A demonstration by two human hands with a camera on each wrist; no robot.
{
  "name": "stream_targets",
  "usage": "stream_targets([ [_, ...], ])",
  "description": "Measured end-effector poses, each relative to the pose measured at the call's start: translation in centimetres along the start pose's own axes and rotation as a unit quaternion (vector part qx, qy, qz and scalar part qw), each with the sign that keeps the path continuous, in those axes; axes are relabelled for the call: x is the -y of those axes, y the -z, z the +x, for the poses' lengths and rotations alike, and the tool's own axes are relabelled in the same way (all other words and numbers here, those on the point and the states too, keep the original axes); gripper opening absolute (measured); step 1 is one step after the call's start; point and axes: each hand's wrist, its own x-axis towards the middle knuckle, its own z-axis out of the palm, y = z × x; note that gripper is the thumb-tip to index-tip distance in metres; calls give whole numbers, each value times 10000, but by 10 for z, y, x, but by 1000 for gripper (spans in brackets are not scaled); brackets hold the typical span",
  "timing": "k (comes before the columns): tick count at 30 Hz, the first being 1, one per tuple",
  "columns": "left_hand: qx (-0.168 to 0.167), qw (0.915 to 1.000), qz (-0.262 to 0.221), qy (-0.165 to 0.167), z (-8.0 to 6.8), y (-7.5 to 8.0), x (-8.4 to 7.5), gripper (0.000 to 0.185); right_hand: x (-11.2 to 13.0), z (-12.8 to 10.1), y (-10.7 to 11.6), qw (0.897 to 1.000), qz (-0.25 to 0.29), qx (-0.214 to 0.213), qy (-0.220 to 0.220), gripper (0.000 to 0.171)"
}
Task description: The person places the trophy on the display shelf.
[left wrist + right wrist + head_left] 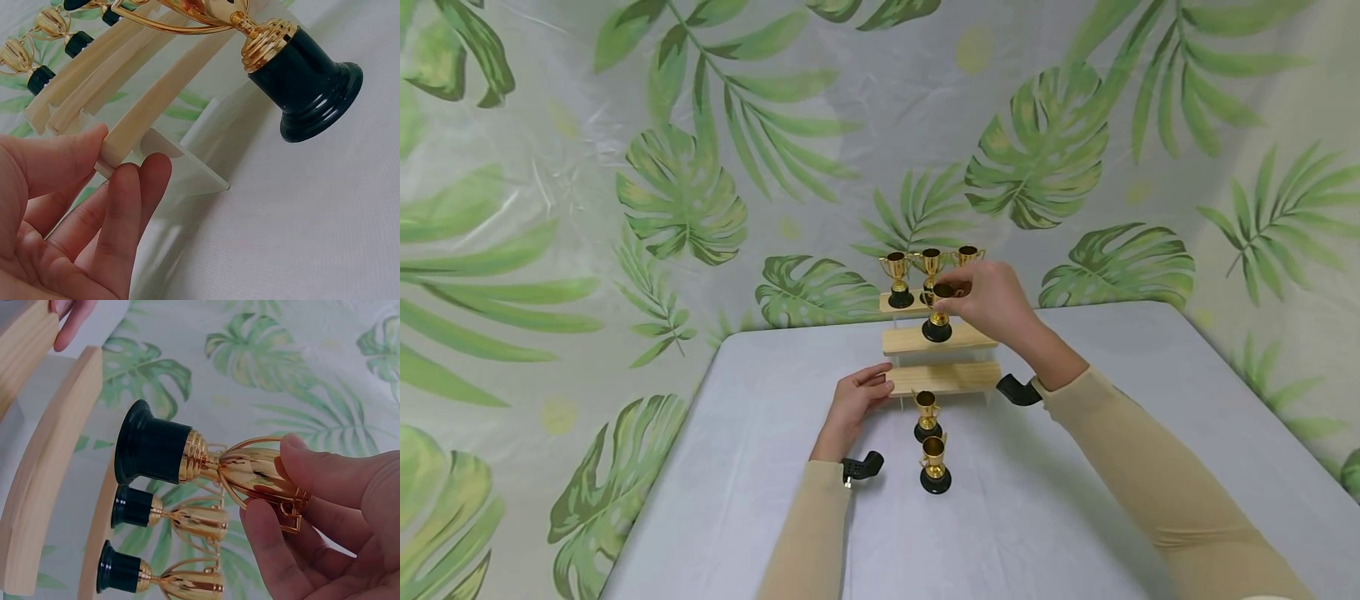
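My right hand [996, 304] pinches a small gold trophy cup [937, 330] by its bowl and handle, thumb on one side and fingers on the other. The black base of this trophy cup [153, 444] points down, close over the middle step of a wooden tiered display stand [943, 379]. My left hand [854, 402] holds the left end of the stand's lowest board [150, 103], thumb on top and fingertips under it. Three more trophy cups [898, 279] stand in a row on the top step, the right one partly hidden behind my right hand.
Two trophy cups stand upright on the white-covered table [1030, 517] in front of the stand, a nearer one [935, 477] and a farther one [927, 425]. Clear side supports [194, 165] hold up the boards. A leaf-patterned backdrop [820, 167] hangs behind the table.
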Motion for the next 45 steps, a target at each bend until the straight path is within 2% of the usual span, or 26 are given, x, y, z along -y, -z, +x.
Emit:
stream_targets([
  [7, -62, 9999, 16, 110, 0, 0, 0, 39, 2, 6, -2, 9999, 112, 87, -49, 39],
  [15, -44, 10000, 57, 64, 0, 0, 1, 40, 3, 16, -7, 9998, 101, 122, -126, 37],
  [27, -10, 10000, 61, 76, 1, 1, 1, 40, -10, 27, -27, 9994, 258, 199, -127, 34],
  [45, 66, 10000, 45, 14, 0, 3, 2, 40, -18, 33, -57, 9986, -110, 498, -153, 37],
])
